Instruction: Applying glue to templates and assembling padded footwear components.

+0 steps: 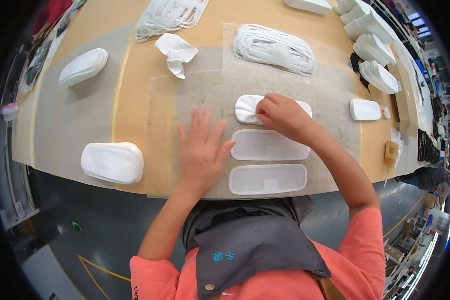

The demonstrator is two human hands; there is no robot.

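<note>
Three white oblong fabric pads with rounded ends lie in a column in front of me. The farthest pad (246, 108) is gathered into creases where the fingertips of my right hand (284, 115) pinch it. The middle pad (252, 143) lies flat just below, partly under my right wrist. Nearest the table edge is another flat pad (245, 179), with a small paler square patch. My left hand (202, 150), slightly blurred, is spread open over the table to their left, its thumb beside the middle pad and nothing in its fingers.
White pad stacks stand at left, near (112, 162) and far (84, 66). Bundled white strips (275, 49) and a crumpled white piece (176, 52) lie farther back. Stacked white pieces (377, 75), a single pad (365, 109) and a yellowish bottle (391, 153) are at right.
</note>
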